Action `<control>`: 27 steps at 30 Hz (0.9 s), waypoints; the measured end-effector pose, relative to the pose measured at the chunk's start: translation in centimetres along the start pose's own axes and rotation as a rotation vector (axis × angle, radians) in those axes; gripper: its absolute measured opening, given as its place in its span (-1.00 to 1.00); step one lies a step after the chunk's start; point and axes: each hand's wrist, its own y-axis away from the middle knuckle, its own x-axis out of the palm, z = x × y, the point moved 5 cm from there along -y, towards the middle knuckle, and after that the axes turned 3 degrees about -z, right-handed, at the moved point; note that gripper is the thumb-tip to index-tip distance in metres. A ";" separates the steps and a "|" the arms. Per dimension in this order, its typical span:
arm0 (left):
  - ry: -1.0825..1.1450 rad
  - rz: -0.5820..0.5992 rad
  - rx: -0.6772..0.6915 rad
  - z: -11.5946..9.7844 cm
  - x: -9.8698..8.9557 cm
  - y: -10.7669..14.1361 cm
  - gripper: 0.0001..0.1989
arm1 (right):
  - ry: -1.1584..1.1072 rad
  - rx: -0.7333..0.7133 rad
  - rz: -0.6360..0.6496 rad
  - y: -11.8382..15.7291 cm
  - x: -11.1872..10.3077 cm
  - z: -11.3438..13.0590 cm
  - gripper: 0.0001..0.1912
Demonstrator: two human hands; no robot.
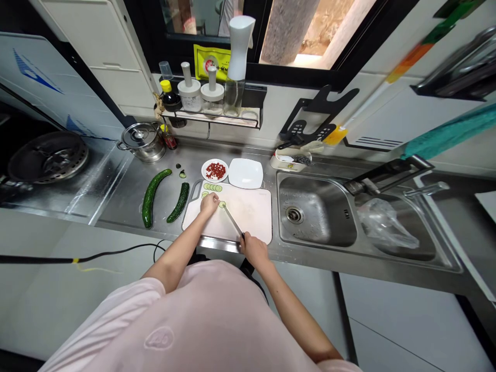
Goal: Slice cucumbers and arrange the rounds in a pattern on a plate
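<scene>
My right hand (254,249) grips a kitchen knife (233,220) by its dark handle, the blade pointing up and left across the white cutting board (251,212). A round cucumber slice (222,204) lies at the blade's tip. Beside it, my left hand (210,204) rests over the board with its fingers drawn together; whatever is between them is too small to make out. Just beyond that hand, a short row of overlapping cucumber slices (213,187) lies along the board's far left, with more slices partly hidden below the row.
Left of the board lie a long cucumber (153,199), a shorter cut cucumber (179,202) and small end pieces. Behind it stand a plate of chopped red bits (215,170) and a white square plate (245,173). A sink (318,212) adjoins on the right; a steel pot (142,142) stands back left.
</scene>
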 end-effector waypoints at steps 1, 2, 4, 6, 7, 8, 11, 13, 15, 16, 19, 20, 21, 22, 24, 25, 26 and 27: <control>-0.002 0.003 -0.004 0.0 0.0 0.0 -0.89 | -0.001 0.000 0.001 -0.1 0.0 0.1 -0.68; -0.003 0.006 -0.007 0.0 0.0 0.0 -0.89 | -0.002 0.000 0.000 -0.2 0.0 0.1 -0.68; -0.002 0.008 -0.011 0.0 0.0 0.0 -0.88 | -0.008 -0.001 0.002 -0.4 0.1 0.2 -0.68; 0.002 0.008 -0.009 0.0 0.0 0.0 -0.88 | -0.014 0.002 0.005 -0.6 0.0 0.3 -0.68; 0.003 0.006 -0.007 0.0 0.0 0.0 -0.88 | -0.015 0.004 0.008 -0.8 0.0 0.4 -0.69; 0.004 0.004 -0.007 0.0 0.0 0.0 -0.88 | -0.015 0.006 0.010 -0.9 0.0 0.4 -0.69; 0.005 0.002 -0.010 0.1 0.0 -0.1 -0.89 | -0.015 0.007 0.017 -1.3 -0.1 0.5 -0.69; 0.006 0.001 -0.012 0.1 0.0 -0.1 -0.89 | -0.019 0.006 0.019 -1.4 -0.2 0.6 -0.69; 0.004 0.000 -0.011 0.1 0.1 -0.1 -0.89 | -0.025 0.003 0.021 -1.5 -0.3 0.5 -0.68; 0.003 -0.002 -0.009 0.1 0.0 -0.1 -0.90 | -0.027 0.003 0.023 -1.5 -0.3 0.5 -0.67; -0.003 -0.001 -0.009 0.1 0.1 -0.1 -0.90 | -0.035 0.000 0.036 -1.6 -0.4 0.5 -0.66; -0.006 -0.001 -0.010 0.1 0.1 -0.1 -0.90 | -0.036 -0.002 0.036 -1.6 -0.4 0.5 -0.66; -0.009 -0.001 -0.011 0.1 0.1 -0.1 -0.90 | -0.037 -0.005 0.033 -1.7 -0.4 0.5 -0.66; -0.013 -0.001 -0.012 0.1 0.1 -0.1 -0.90 | -0.037 -0.009 0.029 -1.7 -0.4 0.6 -0.66; -0.019 -0.002 -0.008 0.1 0.1 -0.1 -0.89 | -0.035 -0.011 0.023 -1.8 -0.4 0.6 -0.65; -0.021 0.000 -0.006 0.1 0.1 -0.2 -0.89 | -0.035 -0.009 0.025 -1.9 -0.4 0.6 -0.65; -0.023 0.002 -0.007 0.1 0.1 -0.2 -0.89 | -0.036 -0.006 0.031 -1.9 -0.4 0.6 -0.65; -0.025 0.005 -0.010 0.1 0.0 -0.1 -0.89 | -0.037 -0.003 0.037 -1.9 -0.3 0.6 -0.65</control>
